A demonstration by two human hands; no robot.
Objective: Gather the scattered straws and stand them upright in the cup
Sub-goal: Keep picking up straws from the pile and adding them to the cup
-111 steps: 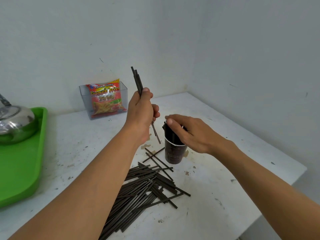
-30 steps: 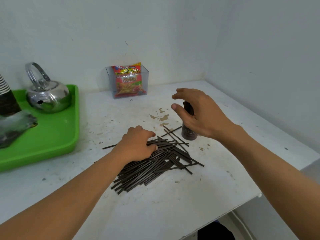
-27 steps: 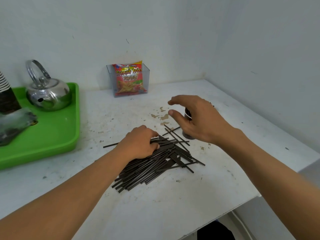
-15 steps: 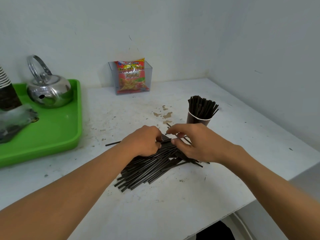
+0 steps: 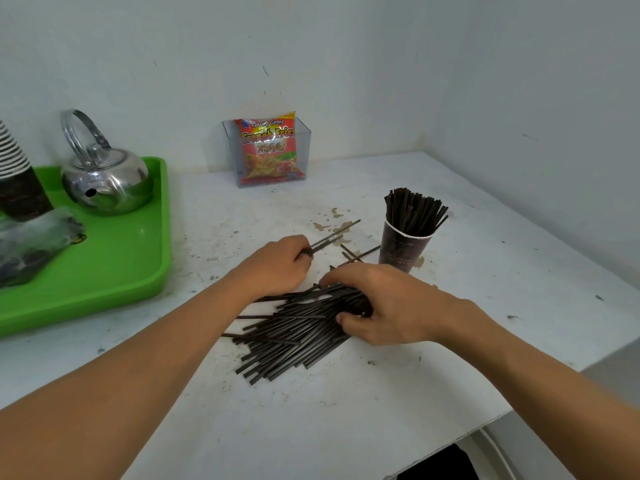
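Note:
A heap of black straws (image 5: 294,334) lies on the white table (image 5: 346,410) in front of me. A dark paper cup (image 5: 403,249) stands upright to the right of the heap's far end, with several straws (image 5: 414,211) standing in it. My left hand (image 5: 277,265) grips a few straws that stick out toward the far right. My right hand (image 5: 384,306) lies over the near right end of the heap, its fingers curled round a bunch of straws. A few loose straws (image 5: 356,254) lie between my hands and the cup.
A green tray (image 5: 114,271) at the left holds a steel kettle (image 5: 104,178), a stack of paper cups (image 5: 17,181) and a plastic bag (image 5: 31,244). A clear box with a snack packet (image 5: 268,150) stands against the back wall. The table's edge runs close at the right.
My right hand left the cup and came down onto the heap. My left hand moved from the heap's top and lifted a few straws at its far end.

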